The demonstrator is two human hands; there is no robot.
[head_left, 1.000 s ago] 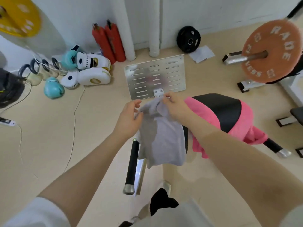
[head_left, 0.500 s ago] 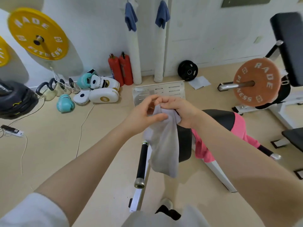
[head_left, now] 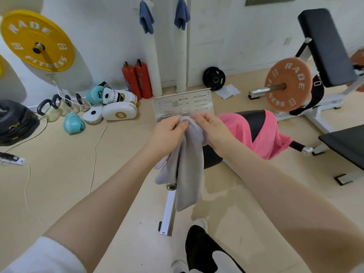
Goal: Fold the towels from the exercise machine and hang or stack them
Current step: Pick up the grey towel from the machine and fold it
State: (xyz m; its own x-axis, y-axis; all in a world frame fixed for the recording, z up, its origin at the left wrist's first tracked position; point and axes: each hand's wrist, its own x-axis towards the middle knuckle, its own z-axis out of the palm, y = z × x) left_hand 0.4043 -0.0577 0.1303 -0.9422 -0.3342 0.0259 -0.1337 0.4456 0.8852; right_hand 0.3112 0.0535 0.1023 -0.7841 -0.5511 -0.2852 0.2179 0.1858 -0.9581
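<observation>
While both hands, left hand (head_left: 169,131) and right hand (head_left: 211,130), pinch the hanging grey cloth towel (head_left: 189,170) in midair above the exercise bench, a loosened pinch could undo its fold.

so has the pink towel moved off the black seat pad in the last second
No. The pink towel lies draped over the same black seat pad, and only the camera's view has shifted. Both hands hold the grey towel.
</observation>
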